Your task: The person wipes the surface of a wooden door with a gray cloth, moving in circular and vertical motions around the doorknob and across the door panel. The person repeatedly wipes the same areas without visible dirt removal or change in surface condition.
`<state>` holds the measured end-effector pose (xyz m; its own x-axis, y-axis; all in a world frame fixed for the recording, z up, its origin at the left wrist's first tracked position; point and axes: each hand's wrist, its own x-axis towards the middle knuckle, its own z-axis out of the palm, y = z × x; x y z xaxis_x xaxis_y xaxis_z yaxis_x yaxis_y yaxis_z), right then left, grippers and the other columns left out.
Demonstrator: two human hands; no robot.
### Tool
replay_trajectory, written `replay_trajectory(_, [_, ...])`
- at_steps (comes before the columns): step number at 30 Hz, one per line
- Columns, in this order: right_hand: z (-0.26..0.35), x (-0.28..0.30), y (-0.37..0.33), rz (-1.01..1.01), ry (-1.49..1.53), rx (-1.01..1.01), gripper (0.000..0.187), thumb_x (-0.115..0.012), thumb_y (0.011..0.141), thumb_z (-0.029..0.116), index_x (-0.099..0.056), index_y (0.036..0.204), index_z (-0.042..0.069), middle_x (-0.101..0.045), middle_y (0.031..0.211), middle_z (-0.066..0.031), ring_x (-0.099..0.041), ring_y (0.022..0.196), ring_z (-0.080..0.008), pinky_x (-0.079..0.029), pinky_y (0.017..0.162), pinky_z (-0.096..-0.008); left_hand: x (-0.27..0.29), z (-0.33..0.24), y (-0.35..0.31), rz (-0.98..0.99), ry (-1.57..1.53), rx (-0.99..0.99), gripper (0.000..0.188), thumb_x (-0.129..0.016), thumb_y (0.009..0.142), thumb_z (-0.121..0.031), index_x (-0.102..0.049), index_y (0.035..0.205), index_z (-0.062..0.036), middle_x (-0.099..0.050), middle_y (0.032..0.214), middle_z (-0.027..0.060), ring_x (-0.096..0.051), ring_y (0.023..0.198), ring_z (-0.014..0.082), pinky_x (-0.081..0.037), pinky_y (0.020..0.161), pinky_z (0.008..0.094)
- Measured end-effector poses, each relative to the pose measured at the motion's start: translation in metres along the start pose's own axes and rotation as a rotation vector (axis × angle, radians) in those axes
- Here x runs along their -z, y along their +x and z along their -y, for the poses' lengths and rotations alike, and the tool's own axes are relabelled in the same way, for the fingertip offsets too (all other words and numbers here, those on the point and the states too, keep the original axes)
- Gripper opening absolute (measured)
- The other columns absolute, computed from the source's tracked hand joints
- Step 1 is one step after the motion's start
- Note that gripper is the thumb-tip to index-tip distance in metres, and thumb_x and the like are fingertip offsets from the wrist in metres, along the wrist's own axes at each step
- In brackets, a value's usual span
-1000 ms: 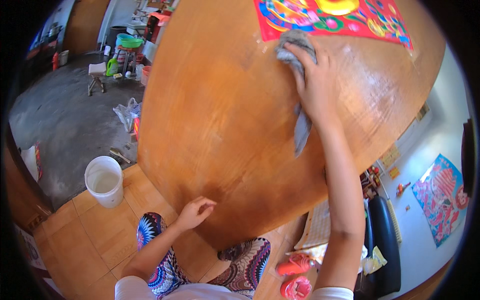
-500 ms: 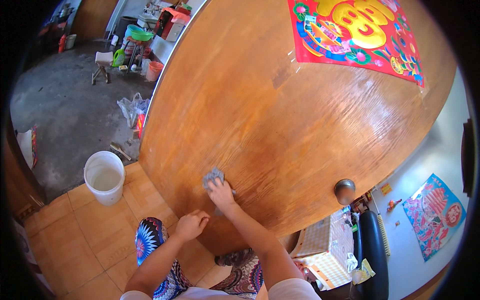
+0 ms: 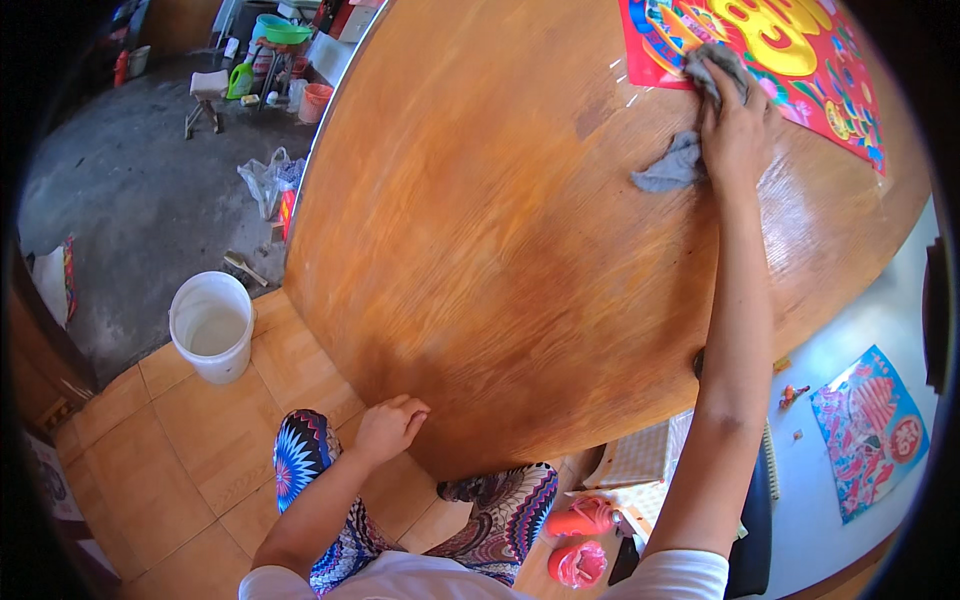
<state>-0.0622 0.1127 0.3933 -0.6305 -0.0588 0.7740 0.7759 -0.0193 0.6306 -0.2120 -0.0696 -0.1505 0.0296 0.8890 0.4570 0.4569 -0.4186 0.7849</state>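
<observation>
My right hand [image 3: 738, 135] is stretched far up and presses a grey cloth [image 3: 668, 168] against the brown wooden door [image 3: 480, 230]. Part of the rag is bunched under the fingers, over the lower edge of a red poster [image 3: 650, 55] with gold lettering; a loose end hangs down beside the wrist. Loosely curled, with nothing seen in it, my left hand [image 3: 390, 430] rests above my knee, close to the door's lower edge. A dark round doorknob [image 3: 699, 362] is mostly hidden behind my right forearm.
A white bucket [image 3: 212, 325] with liquid stands on the tan tiles at left. Beyond it on the grey floor lie a brush [image 3: 243, 267] and plastic bags [image 3: 265, 183]; a stool [image 3: 207, 97] is farther off. Red-pink containers [image 3: 580, 518] stand at lower right, beside a checkered-cloth table.
My right hand has moved with the cloth from low on the door up and right to the poster. The left hand stays nearly in place. Red-pink containers have come into view.
</observation>
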Motion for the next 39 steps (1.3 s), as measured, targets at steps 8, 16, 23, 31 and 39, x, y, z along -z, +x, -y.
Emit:
replay_trajectory(8, [0.185, -0.034, -0.161, 0.23, 0.177, 0.073, 0.032, -0.067, 0.088, 0.02, -0.075, 0.118, 0.027, -0.063, 0.137, -0.003, -0.059, 0.113, -0.0328, -0.053, 0.088, -0.0469, 0.01, -0.009, 0.008, -0.182, -0.337, 0.136, 0.012, -0.063, 0.101, -0.008, -0.073, 0.105, -0.0045, -0.072, 0.094, 0.012, -0.074, 0.083, 0.0262, -0.057, 0.07, 0.0362])
replay_trajectory(16, [0.418, 0.037, -0.483, 1.013, 0.517, 0.517, 0.038, -0.061, 0.095, 0.03, -0.07, 0.131, 0.023, -0.051, 0.149, -0.0015, -0.048, 0.129, -0.0259, -0.045, 0.093, -0.041, 0.01, 0.004, 0.012, -0.38, -0.599, 0.333, 0.015, -0.06, 0.106, -0.008, -0.073, 0.109, -0.0013, -0.07, 0.087, 0.0067, -0.068, 0.079, 0.0123, -0.054, 0.069, 0.0276])
replay_trajectory(23, [0.351, 0.033, -0.447, 0.84, 0.799, 0.312, 0.024, -0.064, 0.089, 0.025, -0.081, 0.105, 0.022, -0.06, 0.141, -0.0013, -0.055, 0.118, -0.0245, -0.047, 0.085, -0.0422, 0.005, 0.015, 0.014, -0.403, -0.688, 0.381, 0.016, -0.059, 0.107, -0.01, -0.072, 0.11, -0.002, -0.068, 0.084, 0.0031, -0.063, 0.076, 0.0081, -0.053, 0.07, 0.0247])
replay_trajectory(31, [0.121, 0.018, -0.159, 0.37, 0.067, -0.064, 0.069, -0.068, 0.086, 0.009, -0.059, 0.147, 0.039, -0.05, 0.154, -0.0111, -0.045, 0.137, -0.043, -0.029, 0.115, -0.0632, -0.006, 0.023, 0.012, -0.418, -0.834, 0.38, 0.017, -0.058, 0.109, -0.013, -0.071, 0.113, -0.0026, -0.066, 0.084, 0.0007, -0.059, 0.076, 0.0062, -0.05, 0.068, 0.0226])
replay_trajectory(39, [0.111, -0.005, -0.113, 0.096, 0.063, -0.053, 0.052, -0.071, 0.082, 0.008, -0.074, 0.13, 0.029, -0.064, 0.137, -0.0138, -0.058, 0.126, -0.0393, -0.043, 0.109, -0.0539, -0.003, 0.023, 0.015, -0.429, -0.888, 0.415, 0.019, -0.056, 0.11, -0.016, -0.071, 0.113, -0.0044, -0.065, 0.085, 0.0003, -0.057, 0.075, 0.0055, -0.048, 0.067, 0.0216])
